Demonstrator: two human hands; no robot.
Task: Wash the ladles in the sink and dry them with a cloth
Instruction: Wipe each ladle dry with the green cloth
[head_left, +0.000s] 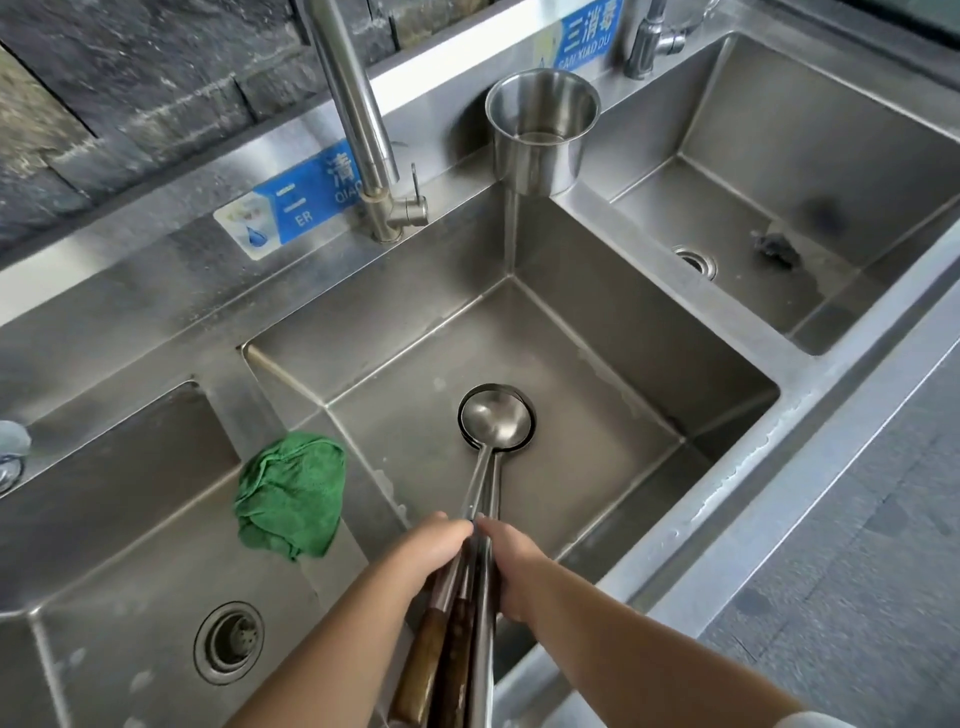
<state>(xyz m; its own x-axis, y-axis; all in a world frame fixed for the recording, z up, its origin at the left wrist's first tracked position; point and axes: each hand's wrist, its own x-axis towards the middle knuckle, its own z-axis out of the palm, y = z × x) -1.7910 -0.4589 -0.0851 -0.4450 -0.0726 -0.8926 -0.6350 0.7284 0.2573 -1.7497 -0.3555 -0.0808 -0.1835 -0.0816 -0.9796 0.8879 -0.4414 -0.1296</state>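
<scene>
Both the left hand (439, 545) and the right hand (511, 564) grip the bundled long-handled steel ladles (496, 421), bowls low in the middle steel sink basin (597, 291). Separating them under the tall chrome tap (358, 114) would probably rinse each better.

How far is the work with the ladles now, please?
Nothing looks done yet: no water runs from the tap and the middle basin looks dry. In hand: the left hand and right hand both grip the handles of the stacked ladles, bowls down in that basin. Left: washing, then drying with the green cloth, which lies untouched on the divider.
</scene>
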